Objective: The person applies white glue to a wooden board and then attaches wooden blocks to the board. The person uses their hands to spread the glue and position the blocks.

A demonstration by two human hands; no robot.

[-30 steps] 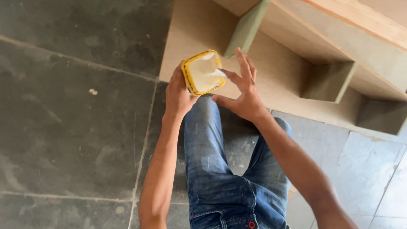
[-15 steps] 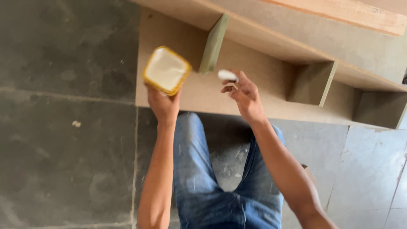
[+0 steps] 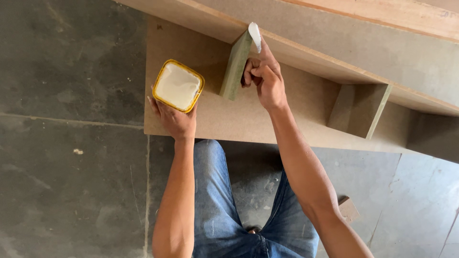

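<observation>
Single head-worn camera, looking steeply down, close over both forearms, board shelf unit [image 3: 296,110] ahead, stone floor [image 3: 71,167] below

Bright, even daylight, sharp focus throughout. Soft shadows fall beneath the wooden shelf unit [image 3: 296,110] onto the dim grey floor [image 3: 67,157]; no glare.

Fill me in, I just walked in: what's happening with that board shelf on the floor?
A person in blue jeans crouches over a brown fibreboard shelf unit lying on the grey stone floor. The left hand holds an open square yellow tub of white paste. The right hand has an outstretched finger coated in white paste, pressed where the green-edged upright divider meets the long board.
</observation>
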